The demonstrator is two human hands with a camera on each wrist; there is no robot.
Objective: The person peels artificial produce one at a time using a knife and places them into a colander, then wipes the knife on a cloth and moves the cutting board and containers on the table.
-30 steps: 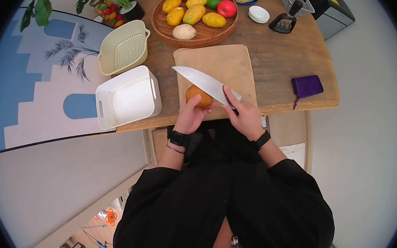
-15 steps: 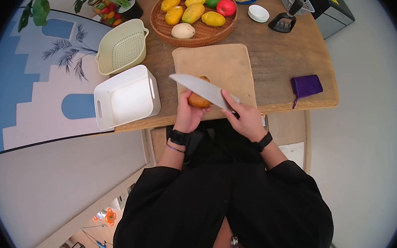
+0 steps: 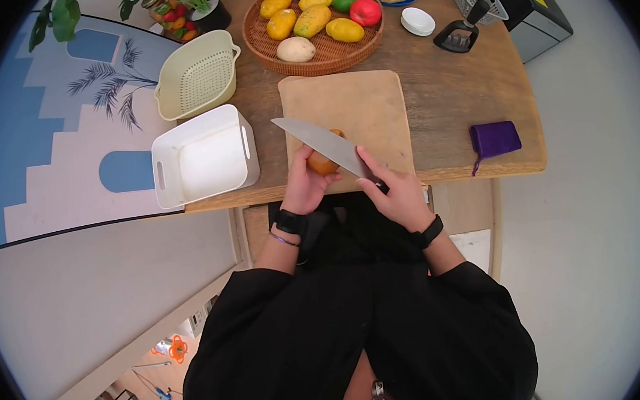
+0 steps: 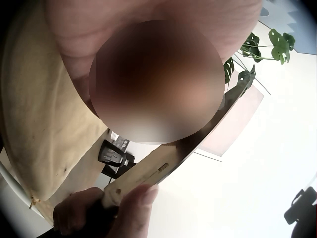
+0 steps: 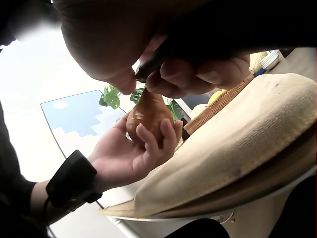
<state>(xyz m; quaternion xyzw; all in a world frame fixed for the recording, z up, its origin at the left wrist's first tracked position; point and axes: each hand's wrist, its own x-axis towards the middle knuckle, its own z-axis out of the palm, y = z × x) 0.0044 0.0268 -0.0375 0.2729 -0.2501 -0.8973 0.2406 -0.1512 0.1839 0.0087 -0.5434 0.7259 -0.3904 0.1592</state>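
My left hand (image 3: pixel 305 189) holds a brown pear (image 3: pixel 322 164) above the near part of the cutting board (image 3: pixel 368 98). In the right wrist view the fingers curl round the pear's rounded lower part, its narrow neck pointing up. My right hand (image 3: pixel 401 196) grips the black handle of a large kitchen knife (image 3: pixel 313 135), thumb and forefinger at the base of the blade. The blade slants across the pear with its tip toward the upper left, hiding part of the fruit in the head view. A blurred patch covers the pear in the left wrist view.
Left of the board stand a white bin (image 3: pixel 208 164) and a pale green colander (image 3: pixel 194 76). Behind it is a wicker tray (image 3: pixel 317 66) of fruit. A small white bowl (image 3: pixel 417 21), a black-handled tool (image 3: pixel 459 36) and a purple pouch (image 3: pixel 496 139) lie to the right.
Since a second ago the blade has shifted toward me and left, now crossing over the pear. The pear has turned in my left hand, and its top now shows beyond the blade.
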